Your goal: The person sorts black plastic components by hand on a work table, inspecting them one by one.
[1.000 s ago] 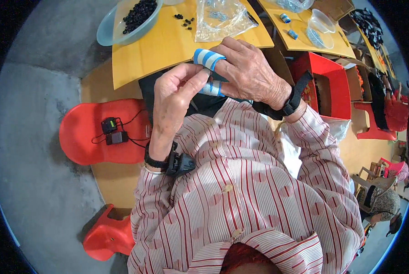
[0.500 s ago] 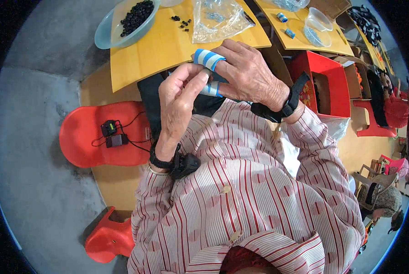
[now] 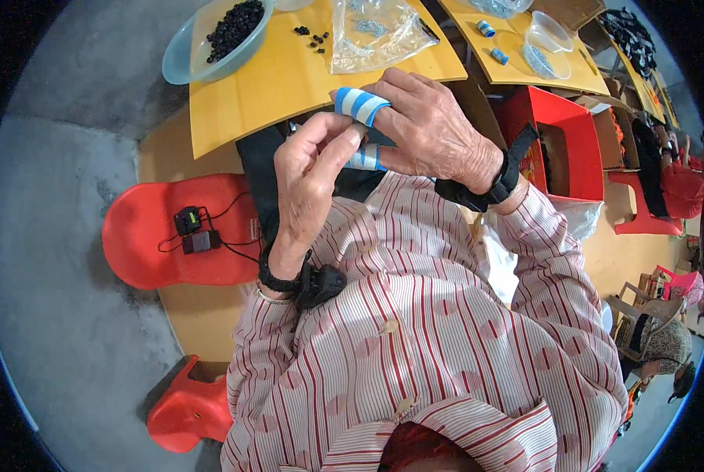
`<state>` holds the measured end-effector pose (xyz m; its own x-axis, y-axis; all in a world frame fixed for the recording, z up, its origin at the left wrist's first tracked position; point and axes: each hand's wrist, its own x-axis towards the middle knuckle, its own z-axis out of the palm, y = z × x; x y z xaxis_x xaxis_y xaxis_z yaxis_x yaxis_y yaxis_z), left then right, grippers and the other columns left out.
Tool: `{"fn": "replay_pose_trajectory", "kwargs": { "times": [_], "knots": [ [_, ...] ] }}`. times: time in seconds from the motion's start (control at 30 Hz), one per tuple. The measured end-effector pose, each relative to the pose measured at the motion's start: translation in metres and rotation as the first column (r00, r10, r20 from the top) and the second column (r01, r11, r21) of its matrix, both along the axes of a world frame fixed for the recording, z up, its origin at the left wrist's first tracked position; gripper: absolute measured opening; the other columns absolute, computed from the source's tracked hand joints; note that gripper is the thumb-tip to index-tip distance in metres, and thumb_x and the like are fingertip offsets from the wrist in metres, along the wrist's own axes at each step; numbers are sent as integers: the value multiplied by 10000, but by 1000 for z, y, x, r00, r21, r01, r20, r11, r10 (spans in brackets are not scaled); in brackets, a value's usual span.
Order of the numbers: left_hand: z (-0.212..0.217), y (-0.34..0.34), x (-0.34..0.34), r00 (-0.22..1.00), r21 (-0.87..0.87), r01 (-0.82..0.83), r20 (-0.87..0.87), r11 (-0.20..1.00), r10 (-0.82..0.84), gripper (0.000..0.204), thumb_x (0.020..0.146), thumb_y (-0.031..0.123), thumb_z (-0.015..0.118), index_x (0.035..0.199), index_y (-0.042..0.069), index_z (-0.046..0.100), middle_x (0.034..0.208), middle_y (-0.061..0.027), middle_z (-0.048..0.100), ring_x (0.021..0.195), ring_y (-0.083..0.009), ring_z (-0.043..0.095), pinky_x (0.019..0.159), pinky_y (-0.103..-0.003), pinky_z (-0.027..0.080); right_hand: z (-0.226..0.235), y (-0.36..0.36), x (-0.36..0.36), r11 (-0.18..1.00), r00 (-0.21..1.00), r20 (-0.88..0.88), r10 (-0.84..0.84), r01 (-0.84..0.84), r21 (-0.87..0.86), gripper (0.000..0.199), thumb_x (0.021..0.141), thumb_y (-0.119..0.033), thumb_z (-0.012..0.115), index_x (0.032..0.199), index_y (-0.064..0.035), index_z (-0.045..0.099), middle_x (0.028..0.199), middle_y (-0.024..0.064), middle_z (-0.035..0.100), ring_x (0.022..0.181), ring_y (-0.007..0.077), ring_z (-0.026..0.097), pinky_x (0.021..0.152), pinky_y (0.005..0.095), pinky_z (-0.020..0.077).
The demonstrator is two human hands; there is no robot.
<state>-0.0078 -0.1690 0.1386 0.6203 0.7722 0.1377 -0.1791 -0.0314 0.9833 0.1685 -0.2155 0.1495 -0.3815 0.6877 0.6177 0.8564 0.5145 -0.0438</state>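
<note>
Blue-and-white striped bands, two, at 12 o'clock: wrapped around forefinger and thumb of our right hand, left hand fingertips just beside. Both grips curl inward, contact hidden; we cannot tell how nearly closed they are, or on what. Against half a second ago we log barely any shift, suggesting unfinished fingertip work; black pieces lie on the table, between 11 and 12.

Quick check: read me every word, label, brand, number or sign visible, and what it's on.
None can be read.
Small pale mark on the red chair: too small to read.
Red box's patterned side: too blurred to read.
Striped wraps on the right hand: no lettering visible.
</note>
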Motion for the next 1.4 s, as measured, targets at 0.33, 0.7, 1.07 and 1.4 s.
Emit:
{"fn": "replay_pose_trajectory", "kwargs": {
  "times": [0.33, 0.7, 1.07, 1.4],
  "knots": [
    [-1, -2, 2, 999, -3, -13, 38, 1000, 13, 147, 884, 114, 585, 945, -16, 614, 800, 27, 567, 685, -19, 444, 582, -175, 337, 0, -1, -1, 1000, 999, -33, 3, -3, 21, 384, 666, -231, 701, 973, -38, 573, 900, 72, 588, 806, 252, 569, 635, 366, 513],
    [5, 4, -12, 993, -6, 38, -107, 999, -38, 231, 918, 198, 578, 965, -23, 627, 811, 29, 579, 708, -24, 463, 619, -174, 361, -5, 0, 2, 998, 999, -27, 24, -22, 66, 364, 713, -367, 696, 919, -84, 599, 831, 49, 553, 775, 220, 556, 564, 334, 504],
    [14, 16, -21, 977, 504, 159, -207, 849, -60, 949, 586, 518, 785, 1354, 85, 433, 1254, -90, 531, 1099, -222, 519, 879, -317, 415, -5, -1, 1, 996, 995, -78, 57, -51, 68, 325, 683, -369, 706, 790, -70, 637, 759, 59, 540, 749, 234, 566, 543, 339, 500],
    [24, 18, -17, 973, 702, 211, -219, 680, -75, 796, 565, 420, 800, 1242, 73, 565, 1216, -119, 554, 1117, -280, 545, 953, -366, 437, -6, 2, -2, 969, 969, -128, 211, -191, 156, 343, 659, -342, 719, 710, -37, 569, 758, 86, 518, 700, 261, 535, 553, 357, 482]
  ]
}}
